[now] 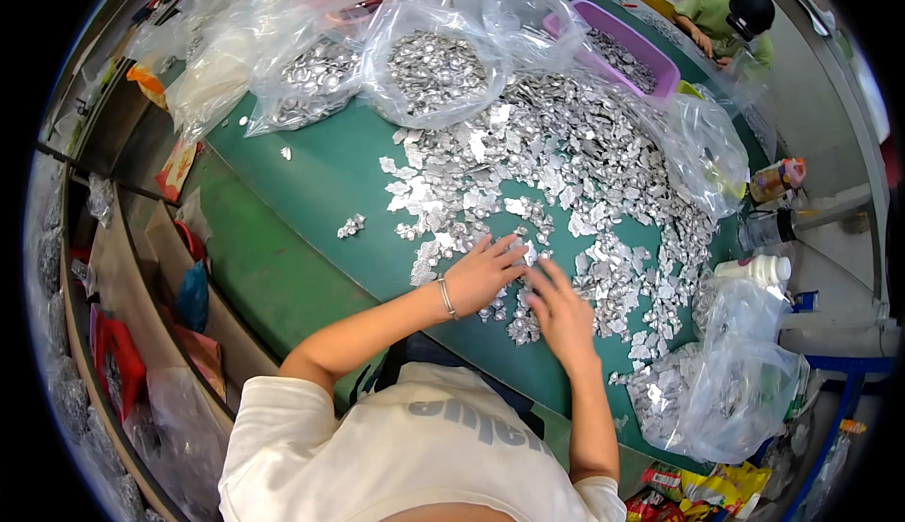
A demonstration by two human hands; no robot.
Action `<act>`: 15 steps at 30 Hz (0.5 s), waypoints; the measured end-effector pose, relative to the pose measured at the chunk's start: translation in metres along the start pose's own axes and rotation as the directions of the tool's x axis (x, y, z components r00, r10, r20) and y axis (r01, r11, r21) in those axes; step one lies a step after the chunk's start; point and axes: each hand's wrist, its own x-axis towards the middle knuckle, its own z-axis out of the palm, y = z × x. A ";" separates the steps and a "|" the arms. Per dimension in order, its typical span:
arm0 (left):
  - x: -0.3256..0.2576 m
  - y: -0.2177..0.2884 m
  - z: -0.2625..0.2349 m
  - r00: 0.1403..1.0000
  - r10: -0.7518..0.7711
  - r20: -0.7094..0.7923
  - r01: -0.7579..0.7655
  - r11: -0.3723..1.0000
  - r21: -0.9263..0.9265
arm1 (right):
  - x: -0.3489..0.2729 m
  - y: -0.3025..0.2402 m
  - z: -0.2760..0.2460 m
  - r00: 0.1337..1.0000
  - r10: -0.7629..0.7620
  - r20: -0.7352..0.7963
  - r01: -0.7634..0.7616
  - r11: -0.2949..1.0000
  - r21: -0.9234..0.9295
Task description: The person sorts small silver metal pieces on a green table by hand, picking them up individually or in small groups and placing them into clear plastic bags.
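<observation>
Many small silvery metal pieces (566, 135), flat and leaf-like with bumps, lie heaped across the green table (311, 197). Over the near edge of the spread is my left hand (479, 277), palm down, fingers stretched out and apart, with a bracelet on the wrist. Close by on its right, my right hand (564, 316) has its fingers apart too, slightly smeared by motion. The fingertips of both hands nearly meet above a few pieces, and I see nothing gripped in either. Pieces beneath my palms are partly hidden. A small cluster of pieces (351, 227) lies apart on the left.
Clear plastic bags of pieces stand at the back, one wide open (436, 74), beside a purple basket (650, 55). Another filled bag (702, 399) sits at the near right, below a white bottle (754, 270). A person in green (731, 22) works at the far right.
</observation>
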 end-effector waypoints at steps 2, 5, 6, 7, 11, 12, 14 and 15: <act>-0.009 0.006 0.005 0.999 0.027 0.023 -0.026 0.999 -0.037 | -0.012 -0.006 -0.002 0.986 0.105 0.127 -0.097 0.993 -0.071; -0.025 0.019 -0.011 0.995 0.049 0.085 -0.042 0.995 -0.086 | -0.038 0.000 -0.011 0.977 0.167 0.131 -0.153 0.982 -0.114; -0.031 0.022 -0.012 0.993 0.060 0.102 -0.050 0.994 -0.100 | -0.044 0.006 -0.013 0.979 0.182 0.091 -0.183 0.983 0.003; -0.035 0.025 -0.012 0.991 0.046 0.125 -0.030 0.991 -0.131 | -0.050 0.013 -0.016 0.978 0.200 0.052 -0.205 0.971 0.121; -0.030 0.036 -0.013 0.998 0.021 0.051 -0.011 0.984 -0.180 | -0.042 0.039 -0.025 0.878 0.365 -0.310 -0.304 0.925 0.227; -0.026 0.042 -0.009 0.995 0.082 0.061 -0.070 0.982 -0.176 | -0.035 0.051 -0.025 0.826 0.395 -0.403 -0.345 0.918 0.195; -0.019 0.058 -0.001 0.977 0.197 0.078 -0.183 0.970 -0.162 | -0.016 0.068 -0.025 0.789 0.366 -0.492 -0.379 0.922 0.079; -0.020 0.064 0.002 0.966 0.237 0.100 -0.225 0.967 -0.122 | -0.004 0.076 -0.026 0.822 0.251 -0.511 -0.331 0.941 -0.071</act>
